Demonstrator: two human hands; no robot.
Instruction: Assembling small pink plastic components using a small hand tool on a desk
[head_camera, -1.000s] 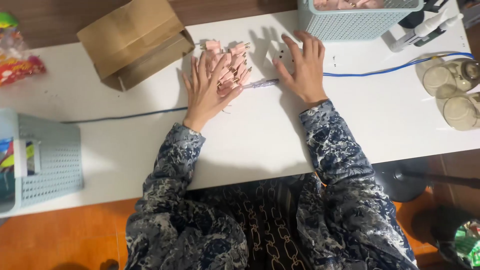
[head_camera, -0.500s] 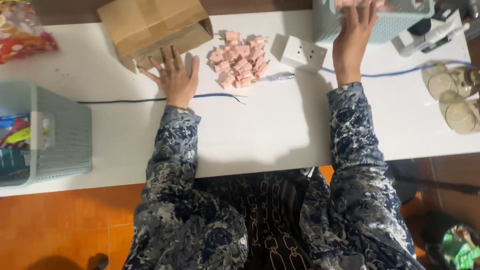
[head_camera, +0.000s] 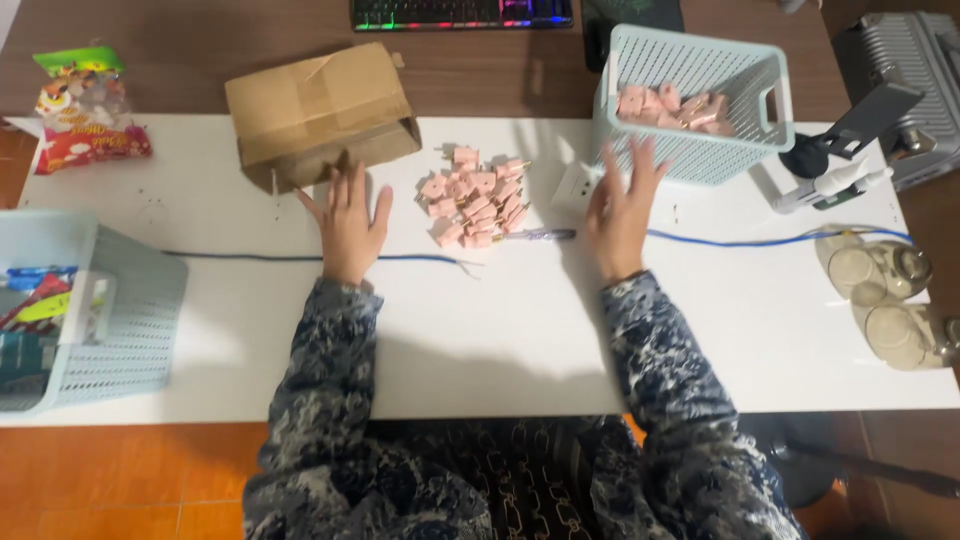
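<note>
A heap of small pink plugs (head_camera: 474, 199) lies on the white table (head_camera: 500, 330) between my hands. My left hand (head_camera: 349, 222) rests flat on the table, fingers spread, just left of the heap and below a brown cardboard box (head_camera: 318, 112). My right hand (head_camera: 622, 208) is open with fingers apart, right of the heap, over a white socket block (head_camera: 575, 186) and in front of a pale blue basket (head_camera: 692, 100) that holds more pink plugs. Neither hand holds anything. A pen (head_camera: 537, 236) lies just below the heap.
A blue cable (head_camera: 780, 240) runs across the table. Another pale blue basket (head_camera: 85, 310) sits at the left edge. A snack bag (head_camera: 85, 120) lies far left, beige round objects (head_camera: 885, 300) far right, a keyboard (head_camera: 460, 12) at the back.
Both hands left the plug heap. The left slid to the box side. The right reached up to the basket, then came back down to the table by the socket block.
</note>
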